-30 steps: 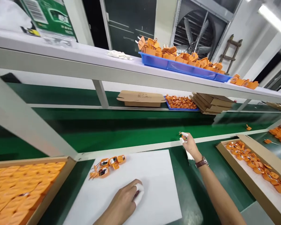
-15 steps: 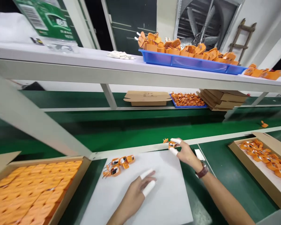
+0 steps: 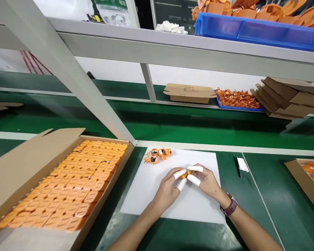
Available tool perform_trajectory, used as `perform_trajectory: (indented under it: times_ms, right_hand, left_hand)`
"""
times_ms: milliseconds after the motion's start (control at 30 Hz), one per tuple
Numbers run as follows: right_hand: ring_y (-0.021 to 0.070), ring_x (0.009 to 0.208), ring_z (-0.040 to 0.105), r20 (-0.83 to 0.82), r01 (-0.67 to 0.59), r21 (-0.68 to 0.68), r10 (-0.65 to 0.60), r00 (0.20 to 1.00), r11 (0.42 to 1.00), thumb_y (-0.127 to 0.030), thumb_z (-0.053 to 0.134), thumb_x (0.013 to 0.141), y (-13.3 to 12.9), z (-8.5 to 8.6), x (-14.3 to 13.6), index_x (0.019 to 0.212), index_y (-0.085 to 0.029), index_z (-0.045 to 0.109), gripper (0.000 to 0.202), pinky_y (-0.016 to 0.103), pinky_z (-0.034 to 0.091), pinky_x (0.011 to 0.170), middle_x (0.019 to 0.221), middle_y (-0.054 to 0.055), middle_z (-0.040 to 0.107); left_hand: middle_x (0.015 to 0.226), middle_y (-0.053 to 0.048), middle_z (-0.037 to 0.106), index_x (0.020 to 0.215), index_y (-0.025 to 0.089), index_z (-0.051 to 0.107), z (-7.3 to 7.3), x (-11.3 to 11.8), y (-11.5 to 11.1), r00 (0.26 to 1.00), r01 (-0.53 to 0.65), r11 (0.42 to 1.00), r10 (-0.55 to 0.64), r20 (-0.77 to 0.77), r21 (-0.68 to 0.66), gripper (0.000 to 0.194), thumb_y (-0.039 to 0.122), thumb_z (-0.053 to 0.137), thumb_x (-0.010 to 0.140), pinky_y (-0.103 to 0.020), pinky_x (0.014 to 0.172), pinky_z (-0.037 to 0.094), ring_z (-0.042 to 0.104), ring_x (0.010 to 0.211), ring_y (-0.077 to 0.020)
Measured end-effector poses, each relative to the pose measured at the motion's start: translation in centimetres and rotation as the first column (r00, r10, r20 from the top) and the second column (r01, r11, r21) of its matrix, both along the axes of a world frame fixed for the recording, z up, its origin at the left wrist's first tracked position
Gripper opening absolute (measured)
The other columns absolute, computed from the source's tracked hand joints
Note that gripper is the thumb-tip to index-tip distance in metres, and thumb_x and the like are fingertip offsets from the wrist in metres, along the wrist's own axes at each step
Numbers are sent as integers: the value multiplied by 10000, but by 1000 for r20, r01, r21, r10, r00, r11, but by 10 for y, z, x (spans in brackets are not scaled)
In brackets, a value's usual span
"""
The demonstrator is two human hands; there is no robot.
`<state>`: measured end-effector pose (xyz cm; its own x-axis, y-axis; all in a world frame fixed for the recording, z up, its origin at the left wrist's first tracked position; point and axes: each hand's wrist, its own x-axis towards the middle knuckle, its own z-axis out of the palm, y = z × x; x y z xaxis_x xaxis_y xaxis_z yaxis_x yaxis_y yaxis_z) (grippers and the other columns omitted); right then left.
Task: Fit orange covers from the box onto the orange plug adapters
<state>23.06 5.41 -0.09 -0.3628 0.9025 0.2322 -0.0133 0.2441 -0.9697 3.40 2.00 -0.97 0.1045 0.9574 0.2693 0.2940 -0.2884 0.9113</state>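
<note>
Both my hands meet over a white sheet (image 3: 143,198), pinching a small orange plastic part (image 3: 183,175) between them. My left hand (image 3: 169,186) grips it from the left with thumb and forefinger, which wear white finger cots. From the other side my right hand (image 3: 205,179), also in white cots and with a watch on the wrist, closes on it. The fingers cover much of the part. Several orange parts with dark insides and thin leads (image 3: 157,156) lie grouped at the sheet's back left corner.
At left stands an open cardboard box (image 3: 128,148) packed with rows of orange parts. Another box (image 3: 294,174) is at right. A dark pen (image 3: 237,165) lies beside a white slip (image 3: 243,165). A slanted metal post (image 3: 94,101) and shelf (image 3: 172,43) rise behind, holding a blue tray (image 3: 219,28).
My right hand has come back from the far edge of the sheet with the orange part. My left hand has closed on it too. The view has turned left and downward.
</note>
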Motion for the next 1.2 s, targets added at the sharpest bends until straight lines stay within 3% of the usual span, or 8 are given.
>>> perform_trajectory:
  times_ms: [100, 333, 467, 600, 867, 967, 1067, 1200]
  right_hand:
    - [179, 944, 701, -98, 11, -127, -24, 995, 992, -278, 791, 840, 0, -3, -1, 1102, -249, 721, 273, 338, 589, 869, 1063, 46, 708]
    - [189, 911, 739, -202, -118, -290, 60, 978, 950, -317, 822, 815, -2, 4, -3, 1075, -255, 748, 277, 361, 615, 887, 1068, 39, 729]
    - [216, 1048, 695, -24, -93, -22, 93, 995, 995, -252, 746, 892, -5, 4, -3, 1156, -302, 738, 269, 412, 581, 944, 1141, 54, 720]
    - [229, 1062, 624, 195, -43, 267, -10, 981, 963, -193, 714, 915, -5, 4, -1, 1227, -356, 701, 352, 438, 541, 925, 1145, 52, 710]
    - [239, 1031, 587, 258, -47, 328, -41, 965, 944, -215, 689, 938, -4, -3, -1, 1255, -347, 666, 344, 437, 532, 891, 1094, 56, 679]
    - [236, 1113, 586, 241, -91, 245, 30, 970, 965, -237, 687, 941, -6, -2, -2, 1223, -326, 684, 295, 438, 526, 964, 1178, 69, 639]
    - [225, 1173, 602, 141, -153, 37, 146, 979, 988, -303, 677, 949, -4, -2, 2, 1282, -300, 642, 335, 415, 538, 1006, 1266, 81, 588]
    - [197, 1041, 679, 63, -151, -200, 166, 984, 968, -408, 670, 943, 3, -8, 9, 1299, -269, 612, 386, 384, 592, 935, 1157, 69, 661]
  left_hand:
    - [1204, -75, 722, 1226, 257, 677, 2, -1, -1, 997, -34, 999, 37, -73, 37, 300, 236, 597, 937, -392, 964, 585, 704, 1081, -230]
    - [1219, -96, 722, 1199, 212, 667, -6, 3, 2, 990, 19, 972, 14, 138, -236, 275, 308, 575, 958, -402, 996, 570, 695, 1122, -254]
    - [1148, -101, 746, 1128, 191, 678, -14, 3, 3, 968, 24, 951, 55, 247, -308, 246, 308, 610, 922, -412, 975, 580, 715, 1074, -265]
    - [1193, -108, 740, 1150, 194, 672, -10, -1, 3, 943, 112, 932, 11, 333, -346, 282, 361, 613, 930, -439, 1004, 565, 701, 1114, -275]
    - [1315, -100, 697, 1312, 201, 647, 6, -4, 1, 916, 267, 887, -112, 384, -377, 464, 445, 651, 918, -477, 1107, 489, 653, 1215, -301]
    - [1308, -93, 704, 1304, 207, 660, 5, -1, 1, 920, 247, 892, -93, 380, -380, 450, 438, 657, 917, -489, 1105, 490, 656, 1214, -307]
    - [1297, -96, 712, 1266, 198, 685, 2, 0, 2, 913, 223, 887, -45, 405, -405, 448, 446, 687, 893, -494, 1104, 495, 654, 1222, -316]
    - [1302, -87, 710, 1243, 200, 701, -1, -1, 1, 919, 222, 885, -50, 390, -410, 435, 446, 693, 884, -487, 1111, 493, 658, 1218, -310]
